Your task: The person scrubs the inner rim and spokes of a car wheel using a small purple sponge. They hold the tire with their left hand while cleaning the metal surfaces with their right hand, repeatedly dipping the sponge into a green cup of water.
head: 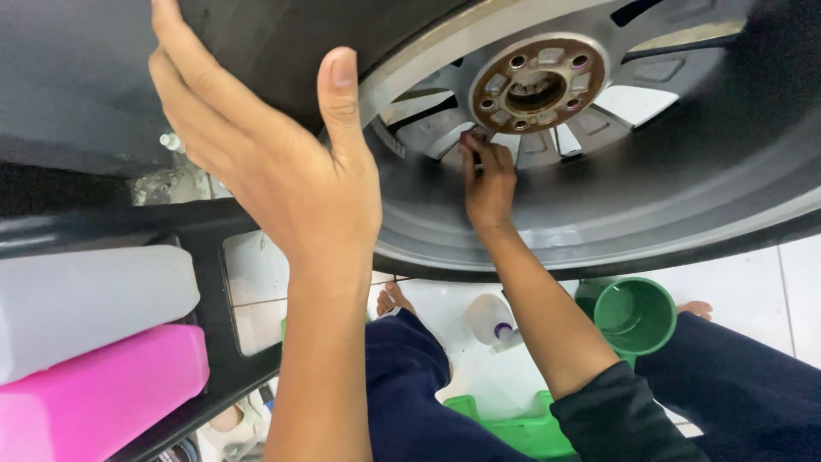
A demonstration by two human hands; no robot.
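A car wheel with a grey alloy rim (684,162) and a black tyre (256,43) fills the top of the head view, its inner side toward me. My left hand (274,162) lies flat against the tyre with the fingers spread. My right hand (487,184) reaches inside the rim and presses a small dark thing against a spoke just below the rusty hub (539,81). The thing in the fingers is too small to name.
A black metal frame (205,248) stands at left with a white jug (85,299) and a pink jug (103,393) on it. Below sit a green cup (637,312), a small white bottle (489,323) and a green stool (522,428) on white floor tiles.
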